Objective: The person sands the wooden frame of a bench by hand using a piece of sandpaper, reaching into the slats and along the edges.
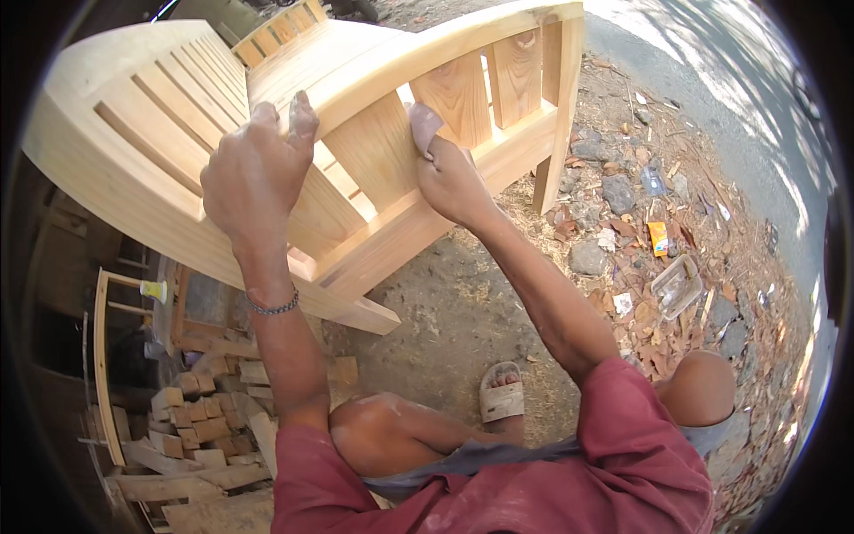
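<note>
**Pale wooden chair tipped on its side, both hands on its slats**

Starting at the far left, I see a heap of short wood offcuts (200, 418), blocky and rough-sawn, stacked beside a thin wooden frame (100, 365) that stands upright. A small yellow-capped bottle (154, 290) sits near the top of that frame.

Above them lies the unfinished wooden chair (160, 116), turned over so its broad curved rail sweeps across the upper left. The timber is pale, smooth and bare, with flat slats set in rows and narrow gaps between them.

My left hand (258, 173) rests on the curved top rail, fingers bent and slightly spread, the tips hooked over the edge. A dark beaded bracelet (272, 308) circles that wrist.

Further right, my right hand (449, 182) presses a small folded piece of sandpaper (424, 125) against the face of a wide slat; thumb and fingers are pinched close together on it. The paper looks greyish-pink and soft-edged.

Below, the dusty sleeves of a red shirt (623, 472) fill the lower edge, with bare knees and a pale sandal (503, 392) on packed earth.

To the right the ground (623, 222) turns rough: grey stones, dry brown leaves, scraps of litter, and a clear plastic tray (676, 285) lying flat among them.
</note>
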`<action>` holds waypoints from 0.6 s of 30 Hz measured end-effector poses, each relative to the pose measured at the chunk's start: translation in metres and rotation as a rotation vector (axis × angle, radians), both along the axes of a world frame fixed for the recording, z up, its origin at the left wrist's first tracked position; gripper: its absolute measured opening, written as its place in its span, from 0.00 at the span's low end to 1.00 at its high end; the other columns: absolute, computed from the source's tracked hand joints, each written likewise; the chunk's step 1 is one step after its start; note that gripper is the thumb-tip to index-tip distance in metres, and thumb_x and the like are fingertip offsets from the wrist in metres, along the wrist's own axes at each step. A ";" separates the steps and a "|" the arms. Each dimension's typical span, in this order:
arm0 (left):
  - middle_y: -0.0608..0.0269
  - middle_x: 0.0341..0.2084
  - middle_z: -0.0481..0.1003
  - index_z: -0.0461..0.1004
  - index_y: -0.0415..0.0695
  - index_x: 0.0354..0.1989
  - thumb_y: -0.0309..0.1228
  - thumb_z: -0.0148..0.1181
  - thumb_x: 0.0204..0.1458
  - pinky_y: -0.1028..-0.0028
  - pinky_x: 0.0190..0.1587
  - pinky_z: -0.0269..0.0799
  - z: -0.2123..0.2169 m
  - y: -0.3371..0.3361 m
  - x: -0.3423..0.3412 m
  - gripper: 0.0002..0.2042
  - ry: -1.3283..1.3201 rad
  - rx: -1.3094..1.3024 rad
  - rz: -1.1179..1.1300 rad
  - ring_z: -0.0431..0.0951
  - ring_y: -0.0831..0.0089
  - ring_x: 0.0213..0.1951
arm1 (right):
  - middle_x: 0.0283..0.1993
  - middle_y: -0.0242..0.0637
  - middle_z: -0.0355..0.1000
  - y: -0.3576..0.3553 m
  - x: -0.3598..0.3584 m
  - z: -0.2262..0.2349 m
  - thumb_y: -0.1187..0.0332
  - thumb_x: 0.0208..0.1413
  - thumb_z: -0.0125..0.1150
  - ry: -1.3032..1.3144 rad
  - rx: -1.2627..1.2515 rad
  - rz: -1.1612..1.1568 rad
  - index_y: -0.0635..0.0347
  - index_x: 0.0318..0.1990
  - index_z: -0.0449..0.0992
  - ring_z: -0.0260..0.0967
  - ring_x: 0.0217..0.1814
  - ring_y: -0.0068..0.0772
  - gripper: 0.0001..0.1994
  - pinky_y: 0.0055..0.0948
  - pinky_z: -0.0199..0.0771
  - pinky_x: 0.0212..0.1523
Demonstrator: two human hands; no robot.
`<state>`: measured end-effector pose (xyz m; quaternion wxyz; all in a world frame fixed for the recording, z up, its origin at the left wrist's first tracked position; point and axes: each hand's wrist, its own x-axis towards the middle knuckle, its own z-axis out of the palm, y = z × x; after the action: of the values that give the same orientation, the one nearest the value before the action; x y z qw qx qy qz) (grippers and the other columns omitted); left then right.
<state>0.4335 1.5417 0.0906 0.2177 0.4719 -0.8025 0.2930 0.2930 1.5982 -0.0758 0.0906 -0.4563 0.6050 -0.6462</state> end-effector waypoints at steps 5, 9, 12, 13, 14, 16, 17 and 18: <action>0.44 0.23 0.80 0.82 0.45 0.37 0.58 0.41 0.63 0.54 0.35 0.78 0.000 0.006 -0.003 0.30 -0.014 0.032 0.032 0.83 0.46 0.32 | 0.43 0.70 0.71 0.019 0.005 0.029 0.74 0.60 0.41 -0.047 0.139 0.057 0.68 0.62 0.66 0.72 0.46 0.69 0.22 0.50 0.71 0.46; 0.44 0.25 0.80 0.82 0.48 0.40 0.59 0.40 0.63 0.53 0.36 0.78 0.004 0.011 0.000 0.29 -0.004 0.007 0.062 0.82 0.45 0.34 | 0.38 0.70 0.72 0.014 0.004 0.032 0.72 0.63 0.40 0.016 0.060 0.071 0.66 0.61 0.65 0.72 0.43 0.71 0.20 0.52 0.71 0.45; 0.45 0.28 0.81 0.82 0.48 0.39 0.59 0.40 0.63 0.53 0.37 0.78 0.007 0.009 -0.002 0.29 -0.037 0.028 0.062 0.83 0.46 0.35 | 0.38 0.70 0.73 0.016 -0.004 0.039 0.71 0.64 0.39 0.030 0.214 0.107 0.66 0.61 0.66 0.72 0.45 0.72 0.20 0.54 0.71 0.47; 0.46 0.28 0.81 0.81 0.48 0.39 0.59 0.40 0.63 0.53 0.37 0.78 0.004 0.008 -0.001 0.29 -0.032 0.036 0.045 0.83 0.46 0.35 | 0.39 0.70 0.73 0.018 -0.002 0.040 0.71 0.64 0.39 0.015 0.297 0.131 0.67 0.61 0.66 0.72 0.46 0.72 0.20 0.54 0.71 0.48; 0.46 0.28 0.81 0.81 0.48 0.39 0.59 0.39 0.63 0.53 0.37 0.78 -0.002 0.006 -0.001 0.29 -0.027 0.044 0.027 0.83 0.45 0.35 | 0.40 0.69 0.73 0.028 0.000 0.033 0.72 0.63 0.38 -0.034 0.319 0.172 0.65 0.60 0.65 0.72 0.45 0.73 0.19 0.56 0.70 0.48; 0.48 0.27 0.81 0.81 0.47 0.37 0.55 0.45 0.63 0.54 0.36 0.78 0.000 0.006 0.002 0.25 0.000 0.016 0.000 0.82 0.47 0.35 | 0.41 0.66 0.74 0.055 0.001 0.024 0.74 0.62 0.36 -0.098 0.330 0.267 0.63 0.58 0.64 0.72 0.43 0.74 0.18 0.58 0.68 0.49; 0.49 0.30 0.82 0.80 0.46 0.37 0.52 0.48 0.62 0.55 0.39 0.77 -0.002 0.005 0.004 0.22 0.049 -0.019 -0.078 0.82 0.50 0.37 | 0.45 0.66 0.73 0.070 0.009 0.020 0.74 0.62 0.37 -0.070 0.309 0.298 0.60 0.61 0.63 0.72 0.46 0.72 0.20 0.57 0.69 0.51; 0.50 0.32 0.82 0.80 0.46 0.38 0.49 0.51 0.61 0.56 0.42 0.77 -0.006 0.003 0.006 0.19 0.094 -0.051 -0.157 0.82 0.52 0.39 | 0.48 0.66 0.72 0.087 0.023 0.014 0.75 0.61 0.38 -0.045 0.291 0.329 0.57 0.64 0.63 0.71 0.48 0.70 0.23 0.55 0.69 0.52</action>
<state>0.4392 1.5450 0.0848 0.2894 0.4151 -0.8183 0.2726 0.3165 1.6857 -0.0616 0.2731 -0.5166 0.6071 -0.5384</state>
